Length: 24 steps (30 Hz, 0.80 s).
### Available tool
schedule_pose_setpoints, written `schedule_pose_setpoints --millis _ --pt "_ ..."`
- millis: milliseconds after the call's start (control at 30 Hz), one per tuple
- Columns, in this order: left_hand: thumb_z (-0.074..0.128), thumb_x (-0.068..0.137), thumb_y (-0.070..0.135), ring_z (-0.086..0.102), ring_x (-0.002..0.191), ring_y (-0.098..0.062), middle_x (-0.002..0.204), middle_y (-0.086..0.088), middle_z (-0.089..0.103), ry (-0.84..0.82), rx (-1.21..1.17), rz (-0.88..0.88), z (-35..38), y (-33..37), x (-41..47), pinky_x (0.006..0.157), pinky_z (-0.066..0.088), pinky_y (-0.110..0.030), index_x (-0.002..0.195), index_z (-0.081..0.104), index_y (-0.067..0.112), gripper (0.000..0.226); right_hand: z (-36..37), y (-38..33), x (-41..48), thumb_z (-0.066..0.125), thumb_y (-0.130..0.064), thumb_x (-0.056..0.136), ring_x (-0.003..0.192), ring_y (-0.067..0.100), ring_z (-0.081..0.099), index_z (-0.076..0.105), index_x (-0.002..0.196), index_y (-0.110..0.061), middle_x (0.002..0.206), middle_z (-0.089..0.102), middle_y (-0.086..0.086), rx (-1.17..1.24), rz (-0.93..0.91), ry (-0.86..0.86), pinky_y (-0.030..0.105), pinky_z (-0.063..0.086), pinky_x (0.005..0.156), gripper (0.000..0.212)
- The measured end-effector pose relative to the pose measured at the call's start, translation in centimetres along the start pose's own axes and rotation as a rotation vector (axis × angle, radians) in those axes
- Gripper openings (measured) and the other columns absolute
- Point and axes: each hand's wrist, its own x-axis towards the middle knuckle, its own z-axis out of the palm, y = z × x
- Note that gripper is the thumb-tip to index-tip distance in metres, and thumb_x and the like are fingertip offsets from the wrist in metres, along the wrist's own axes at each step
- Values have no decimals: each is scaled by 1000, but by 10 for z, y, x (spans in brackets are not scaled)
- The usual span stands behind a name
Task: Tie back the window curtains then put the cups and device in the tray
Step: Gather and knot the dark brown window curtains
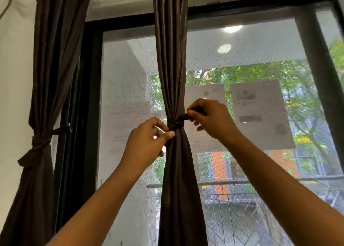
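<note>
Brown curtain (42,96) well left of the left hand (147,139) is already knotted back. That hand pinches the tie (176,123) cinched round the middle curtain (173,59), right hand (210,119) just across pinches its loose end (184,116), so nearly done I'd say. Cups, device, tray: not in sight, all left to do.

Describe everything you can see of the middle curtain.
The middle curtain is dark brown, slightly shiny pleated fabric hanging straight in front of the screened window. A matching tie band cinches it into a narrow waist; it flares below. The left hand pinches the band's left side, the right hand pinches its free end.
</note>
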Motion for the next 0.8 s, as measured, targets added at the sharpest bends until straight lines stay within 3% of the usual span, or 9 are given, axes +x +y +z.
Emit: schedule_pose_setpoints --millis 67,200,333,400,467,533,667,733,800 --pt "69 87 28 61 48 -7 68 8 68 -2 32 63 1 1 -6 57 56 -33 86 58 27 11 -1 9 6 64 -17 89 59 16 63 69 88 -14 71 68 1 -242 -123 83 42 56 62 6" --pt "66 89 22 62 54 -4 66 4 69 -23 -159 66 15 14 -18 56 54 -29 88 59 23 7 19 11 15 58 -26 92 72 19 65 67 86 -20 79 71 -1 -318 -78 232 34 52 66 12" --pt "56 88 39 64 70 -3 79 7 70 37 -527 -74 21 2 -32 64 53 -23 104 59 25 22 18 10 0 60 -37 90 79 20 66 53 108 -23 96 68 0 56 142 223 42 56 68 23" --pt "54 78 50 62 85 -1 97 7 66 60 -518 -137 26 -20 -43 74 51 -24 115 53 34 40 3 11 -18 62 -41 87 85 19 64 46 119 -21 106 62 3 306 333 61 39 57 66 42" --pt "60 73 50 63 99 -4 109 8 65 -132 -527 -258 37 -34 -53 79 50 -25 122 48 38 52 -2 16 -42 62 -42 85 89 18 63 51 117 -17 107 62 3 331 482 -248 35 55 69 42" --pt "65 75 42 69 94 -9 102 7 73 -287 -603 -349 48 -38 -57 72 53 -20 121 57 29 49 7 25 -60 62 -38 86 88 18 64 57 113 -17 101 65 3 308 497 -450 31 52 71 34" --pt "72 80 37 68 75 -5 77 12 70 140 -215 -65 63 -46 -70 63 53 -20 92 64 30 16 29 47 -71 62 -19 90 65 7 55 64 83 -17 73 61 -6 70 237 -174 23 43 65 7" --pt "67 80 44 59 59 -11 67 7 61 351 58 93 66 -42 -85 50 46 -25 82 56 22 24 39 55 -86 62 -22 90 65 4 54 65 81 -20 74 60 -11 -77 154 -38 21 42 65 9" --pt "64 83 43 54 59 -9 77 5 62 427 169 140 70 -39 -96 50 38 -15 94 57 18 28 51 61 -112 59 -23 92 66 6 58 64 84 -17 76 63 -8 65 256 -73 23 44 66 11"
